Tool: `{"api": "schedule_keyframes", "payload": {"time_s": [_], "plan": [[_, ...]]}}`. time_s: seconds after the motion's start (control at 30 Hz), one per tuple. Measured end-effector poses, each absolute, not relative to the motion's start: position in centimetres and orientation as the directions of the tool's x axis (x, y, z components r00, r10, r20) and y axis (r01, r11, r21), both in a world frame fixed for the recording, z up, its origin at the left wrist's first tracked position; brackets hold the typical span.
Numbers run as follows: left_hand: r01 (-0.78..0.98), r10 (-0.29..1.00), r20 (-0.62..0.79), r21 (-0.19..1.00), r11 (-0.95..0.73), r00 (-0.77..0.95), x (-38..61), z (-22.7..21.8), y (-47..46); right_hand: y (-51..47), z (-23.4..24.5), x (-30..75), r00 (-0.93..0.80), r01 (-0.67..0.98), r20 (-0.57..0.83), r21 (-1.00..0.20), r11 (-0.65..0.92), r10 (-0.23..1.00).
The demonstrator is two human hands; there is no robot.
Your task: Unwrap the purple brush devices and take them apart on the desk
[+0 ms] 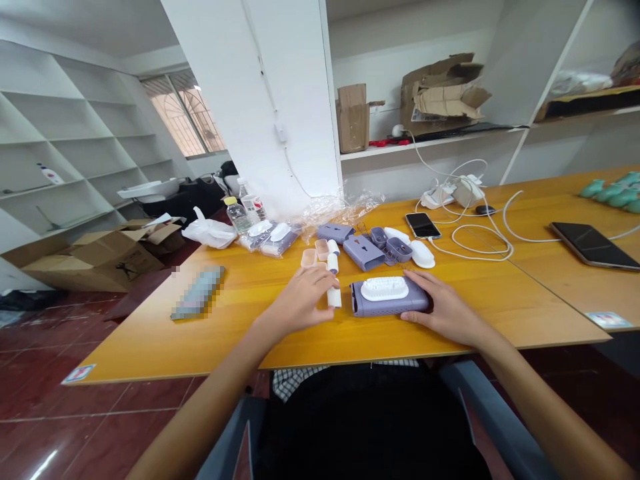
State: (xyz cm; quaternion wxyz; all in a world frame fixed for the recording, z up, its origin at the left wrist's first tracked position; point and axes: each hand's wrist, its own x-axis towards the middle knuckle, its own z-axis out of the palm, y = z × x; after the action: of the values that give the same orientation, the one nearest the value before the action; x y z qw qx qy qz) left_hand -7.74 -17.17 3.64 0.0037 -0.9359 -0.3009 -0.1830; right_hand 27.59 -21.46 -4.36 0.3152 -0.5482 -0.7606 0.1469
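Note:
My left hand [310,293] curves around a short white cylinder [335,297], thumb at its lower end and fingers near its upper end. My right hand [445,308] grips the right end of a purple plastic case [370,307], which rests on the table. On top of this case sits a white oval brush [385,288], bristles facing up. Just beyond my left hand are more white rolls [332,263] and two clear peach-tinted small boxes [309,257]. Behind the case lie another purple case [364,251], small purple trays [399,250] and a white oval piece [423,254].
A phone [423,225] with a white cable lies at the back, and a dark tablet [595,244] on the right. Clear plastic wrap [340,207], bottles [237,215] and a white bag [209,230] stand along the back left. A blurred flat item [199,293] lies left.

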Motion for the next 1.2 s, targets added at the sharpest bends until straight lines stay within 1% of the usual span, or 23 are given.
{"api": "schedule_keyframes", "payload": {"time_s": [0.1,0.2,0.4,0.57,0.7,0.83,0.93,1.0,1.07,1.2], "plan": [[0.6,0.592,0.193,0.022,-0.8,0.782,-6.8,5.1,-14.6,-21.5,-4.4,27.6,-0.206,0.743,0.316,-0.566,0.358,0.926],[0.623,0.617,0.129,-0.008,-0.783,0.777,-5.8,5.5,-12.8,-21.4,-4.4,27.5,-0.212,0.74,0.326,-0.562,0.37,0.921],[0.656,0.647,0.108,-0.115,-0.746,0.754,-4.9,4.4,-11.3,-21.5,-4.5,27.4,-0.203,0.741,0.327,-0.564,0.363,0.923],[0.654,0.637,0.151,-0.143,-0.743,0.756,-5.0,3.6,-11.6,-21.6,-4.5,27.2,-0.2,0.74,0.346,-0.56,0.373,0.917],[0.634,0.609,0.185,-0.129,-0.763,0.771,-5.5,2.9,-12.0,-21.6,-4.6,27.1,-0.205,0.733,0.368,-0.556,0.391,0.907],[0.626,0.605,0.175,-0.105,-0.773,0.776,-5.5,2.7,-12.2,-21.6,-4.4,27.1,-0.203,0.733,0.365,-0.558,0.388,0.909],[0.642,0.614,0.209,-0.101,-0.76,0.761,-5.6,3.0,-12.9,-21.6,-4.4,27.1,-0.2,0.737,0.36,-0.558,0.382,0.911],[0.665,0.632,0.253,-0.068,-0.744,0.733,-6.1,3.2,-13.8,-21.6,-4.4,27.2,-0.206,0.738,0.354,-0.556,0.382,0.912],[0.689,0.657,0.29,-0.011,-0.725,0.696,-7.2,3.3,-15.0,-21.6,-4.5,27.1,-0.21,0.74,0.353,-0.552,0.384,0.912],[0.765,0.745,0.305,0.072,-0.639,0.594,-11.0,2.2,-17.6,-21.6,-4.5,26.7,-0.204,0.758,0.348,-0.535,0.372,0.915]]}}
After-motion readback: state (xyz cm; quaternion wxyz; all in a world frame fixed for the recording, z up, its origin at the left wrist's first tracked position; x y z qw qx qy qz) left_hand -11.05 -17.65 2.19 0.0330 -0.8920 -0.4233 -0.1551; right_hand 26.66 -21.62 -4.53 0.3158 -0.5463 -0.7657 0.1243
